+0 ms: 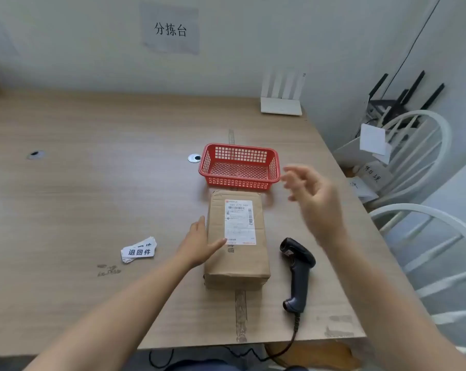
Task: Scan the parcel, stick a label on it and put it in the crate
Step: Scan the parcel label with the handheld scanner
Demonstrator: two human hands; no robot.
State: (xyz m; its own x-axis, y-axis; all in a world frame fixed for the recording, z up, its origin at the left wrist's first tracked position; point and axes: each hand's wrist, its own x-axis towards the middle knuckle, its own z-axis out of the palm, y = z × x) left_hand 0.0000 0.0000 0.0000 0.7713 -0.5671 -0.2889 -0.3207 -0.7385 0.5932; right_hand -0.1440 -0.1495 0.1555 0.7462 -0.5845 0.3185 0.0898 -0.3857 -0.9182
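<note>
A brown cardboard parcel [253,263] lies flat on the wooden table [92,196], a white shipping label on its top face. My left hand [198,243] rests against the parcel's left side, fingers spread and thumb on the top edge. My right hand [313,202] hovers blurred above the table to the parcel's right, fingers apart and empty. A black corded barcode scanner [297,269] lies on the table right of the parcel. Just behind the parcel stands an empty red mesh crate [240,167]. A small stack of white printed labels [138,250] lies to the left.
A white router [281,105] stands at the table's back right corner. White chairs [424,231] sit beyond the right edge, one holding papers and a black router. The scanner's cable hangs over the front edge. Two round cable holes are set in the tabletop.
</note>
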